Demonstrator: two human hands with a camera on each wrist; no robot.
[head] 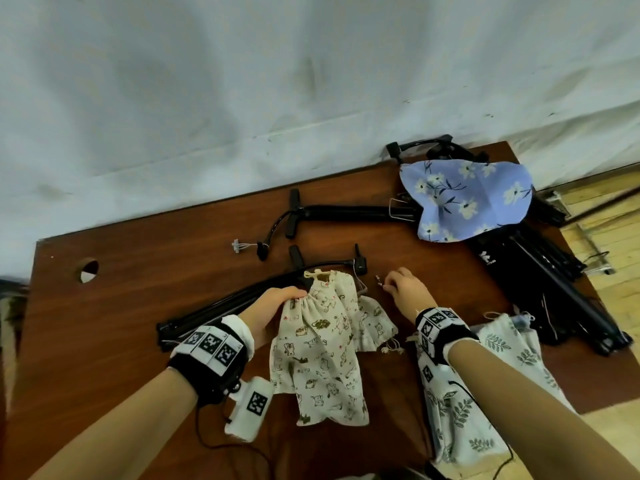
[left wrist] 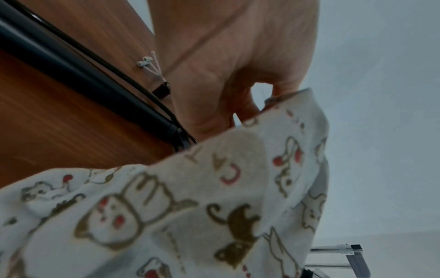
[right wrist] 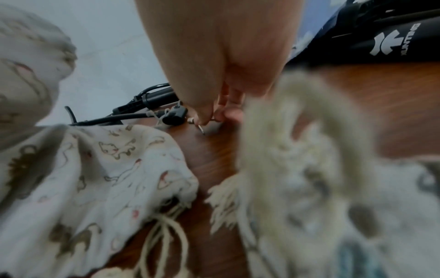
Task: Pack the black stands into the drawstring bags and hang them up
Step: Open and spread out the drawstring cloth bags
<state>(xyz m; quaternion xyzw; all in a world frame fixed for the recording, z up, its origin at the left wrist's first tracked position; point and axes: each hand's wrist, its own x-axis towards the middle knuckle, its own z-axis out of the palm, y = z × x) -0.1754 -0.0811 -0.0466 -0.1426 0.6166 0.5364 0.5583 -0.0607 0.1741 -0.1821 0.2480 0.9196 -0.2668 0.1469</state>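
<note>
My left hand point(head: 277, 299) grips the gathered mouth of a cream cat-print drawstring bag point(head: 318, 351), lifted above the table; the left wrist view shows the fingers point(left wrist: 240, 105) curled over the bag's edge point(left wrist: 214, 188). A folded black stand point(head: 242, 299) lies under that hand, its cable end point(head: 360, 263) reaching right. My right hand point(head: 398, 285) pinches a small metal part point(head: 379, 280) on the table; the right wrist view shows this metal part point(right wrist: 200, 125) between the fingertips. A second black stand point(head: 346, 213) lies farther back.
A blue floral bag point(head: 464, 199) covers a pile of black stands point(head: 540, 271) at the right. A leaf-print bag point(head: 485, 386) lies under my right forearm. The brown table point(head: 138, 306) has a round hole point(head: 88, 270) at left and a white wall behind.
</note>
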